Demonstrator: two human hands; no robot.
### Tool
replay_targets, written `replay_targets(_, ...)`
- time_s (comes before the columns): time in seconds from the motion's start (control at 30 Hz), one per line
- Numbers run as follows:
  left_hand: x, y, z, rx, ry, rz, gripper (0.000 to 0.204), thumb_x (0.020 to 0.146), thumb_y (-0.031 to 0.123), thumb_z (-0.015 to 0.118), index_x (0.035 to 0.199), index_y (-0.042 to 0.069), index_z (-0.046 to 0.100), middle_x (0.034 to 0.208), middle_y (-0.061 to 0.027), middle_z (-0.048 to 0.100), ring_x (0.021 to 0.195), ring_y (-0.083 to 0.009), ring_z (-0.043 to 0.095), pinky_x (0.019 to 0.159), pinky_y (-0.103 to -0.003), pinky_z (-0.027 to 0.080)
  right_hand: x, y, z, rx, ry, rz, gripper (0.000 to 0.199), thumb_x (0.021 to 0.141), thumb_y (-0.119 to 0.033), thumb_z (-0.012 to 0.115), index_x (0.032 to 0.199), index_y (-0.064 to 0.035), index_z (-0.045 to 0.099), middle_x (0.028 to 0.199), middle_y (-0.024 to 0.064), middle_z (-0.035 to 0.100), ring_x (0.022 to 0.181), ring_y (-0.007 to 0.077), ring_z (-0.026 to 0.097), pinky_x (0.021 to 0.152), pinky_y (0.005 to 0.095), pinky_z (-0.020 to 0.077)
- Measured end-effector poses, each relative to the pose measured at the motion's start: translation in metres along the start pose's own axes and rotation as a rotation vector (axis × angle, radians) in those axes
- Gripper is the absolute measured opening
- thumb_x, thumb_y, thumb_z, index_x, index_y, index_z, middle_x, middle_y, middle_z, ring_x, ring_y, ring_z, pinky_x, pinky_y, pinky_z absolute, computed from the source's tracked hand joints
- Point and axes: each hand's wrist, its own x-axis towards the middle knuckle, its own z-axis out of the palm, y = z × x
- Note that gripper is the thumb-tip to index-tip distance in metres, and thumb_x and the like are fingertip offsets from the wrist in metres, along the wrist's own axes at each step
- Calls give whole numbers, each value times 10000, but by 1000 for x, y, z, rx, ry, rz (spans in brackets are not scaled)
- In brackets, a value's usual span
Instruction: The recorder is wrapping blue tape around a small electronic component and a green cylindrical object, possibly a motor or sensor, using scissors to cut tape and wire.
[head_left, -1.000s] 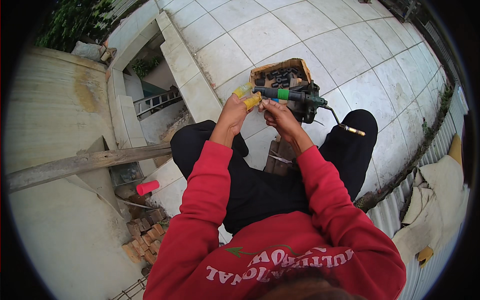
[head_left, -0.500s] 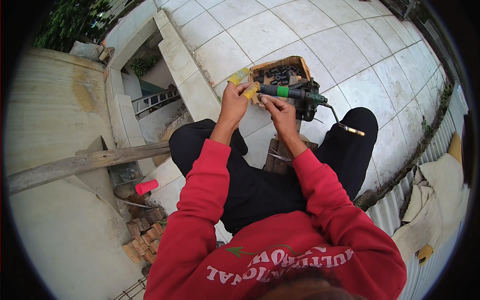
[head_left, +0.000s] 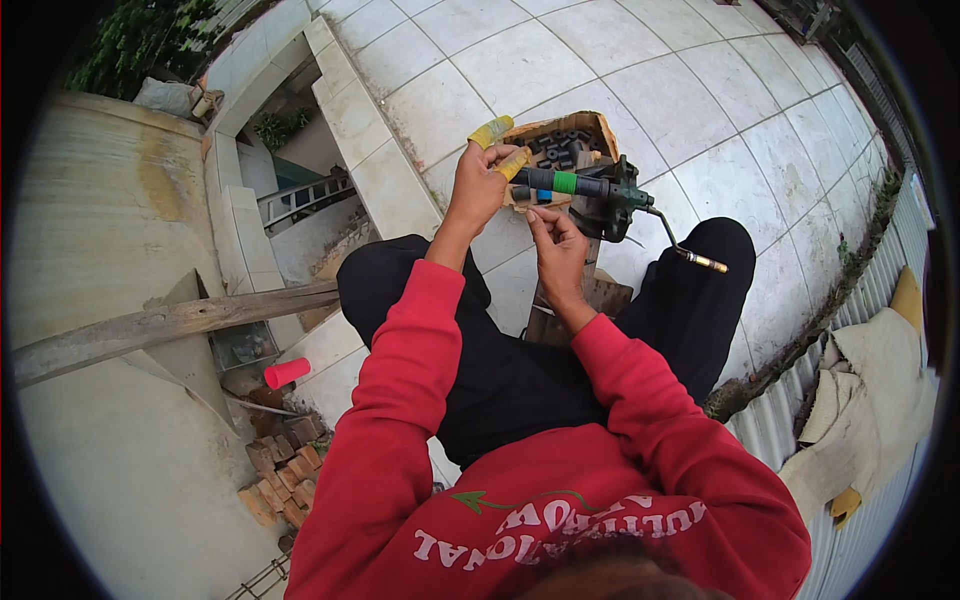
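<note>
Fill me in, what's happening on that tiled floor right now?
A person in a red sweatshirt sits on the tiled floor. The left hand, with yellow-wrapped fingertips, grips the dark handle of a spray gun with a green band. The right hand is just below it, fingertips near the handle. A cardboard box of dark parts lies behind.

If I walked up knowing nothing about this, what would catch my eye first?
Probably the bright red sleeves reaching up the middle of the picture to two bare hands. The left hand, with yellow wraps on two fingertips, grips a dark tool with a green band and a thin bent tube, while the right hand is just beneath it. Behind them sits an open cardboard box on the pale tiled floor.
</note>
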Motion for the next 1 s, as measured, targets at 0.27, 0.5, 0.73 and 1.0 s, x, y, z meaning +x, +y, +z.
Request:
replay_targets(0.27, 5, -8, -4, -66, 5, -36, 562, 977, 45, 703, 1469, -18, 439, 1158, -105, 691, 1007, -123, 644, 876, -242, 508, -16, 13, 2, 0, -49, 15, 133, 1010, -140, 711, 1058, -16, 717, 790, -100, 553, 702, -2, 439, 619, 185, 344)
replay_targets(0.5, 7, -14, -3, -93, 19, -71, 554, 961, -13, 689, 1463, 4, 455, 1239, -157, 691, 1127, -179, 652, 994, -288, 499, -17, 17, 3, 35, -53, -25, 100, 1014, -127, 698, 1026, -27, 694, 750, -101, 517, 661, -4, 413, 576, 194, 322)
replay_targets(0.73, 9, -17, 3, -51, 52, -63, 544, 956, 43, 725, 1429, -27, 464, 1143, -117, 707, 976, -128, 643, 830, -253, 509, -15, 21, -2, -63, -71, -63, 114, 1023, -120, 680, 975, -17, 662, 720, -89, 496, 643, -2, 395, 559, 204, 312)
replay_targets(1.0, 14, -12, 2, 60, 42, -108, 502, 944, 68, 741, 1369, -44, 497, 1113, -122, 721, 920, -130, 644, 748, -260, 504, -14, 19, -4, -139, -93, -63, 122, 1021, -118, 674, 975, -6, 657, 707, -77, 500, 650, 6, 412, 561, 211, 333)
